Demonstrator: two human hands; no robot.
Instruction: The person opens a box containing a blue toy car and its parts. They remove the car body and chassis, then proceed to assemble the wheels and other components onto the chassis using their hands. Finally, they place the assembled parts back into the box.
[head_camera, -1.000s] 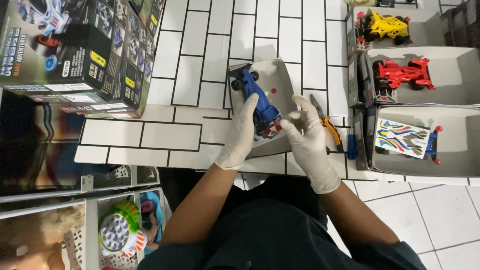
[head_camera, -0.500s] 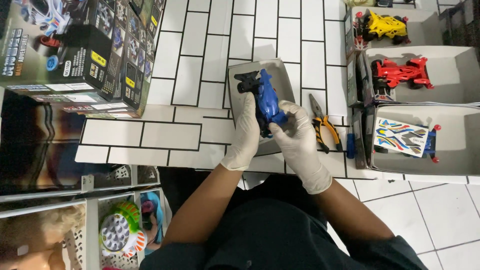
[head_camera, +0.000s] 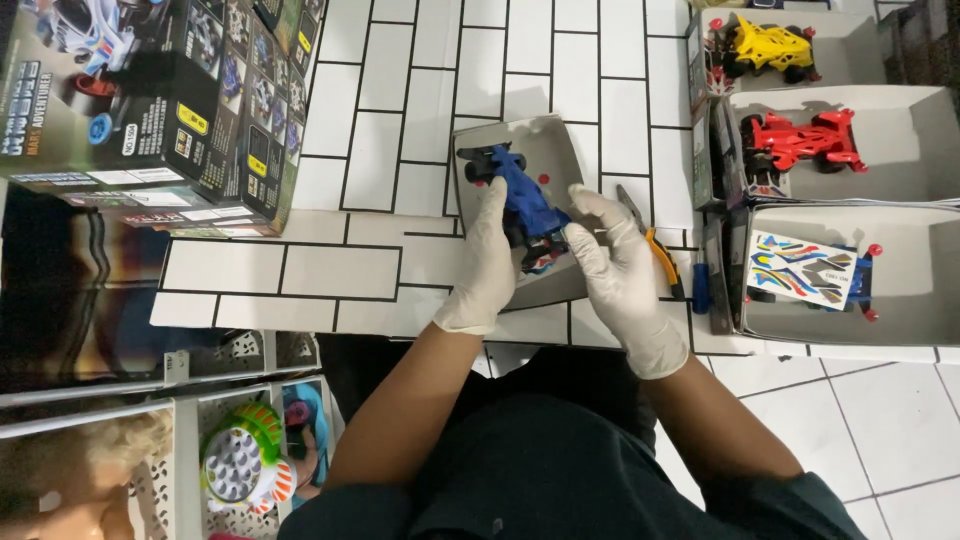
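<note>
Two gloved hands grip a blue toy car (head_camera: 527, 205) over an open grey box (head_camera: 553, 150) — left hand (head_camera: 487, 262) at nine o'clock, right hand (head_camera: 618, 270) at three. Both hands close on the car's rear only — it could likely tip forward and drop.

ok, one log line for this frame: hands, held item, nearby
left hand: on blue toy car | right hand: on car's rear | under: open grey box | nearby: pliers, red car, yellow car

The toy car (head_camera: 525, 205) sits over an open tray (head_camera: 555, 150) near the surface's (head_camera: 400, 100) front edge. Pliers (head_camera: 655, 245) lie just right of it. Three boxed cars (head_camera: 800, 270) line the right edge.
</note>
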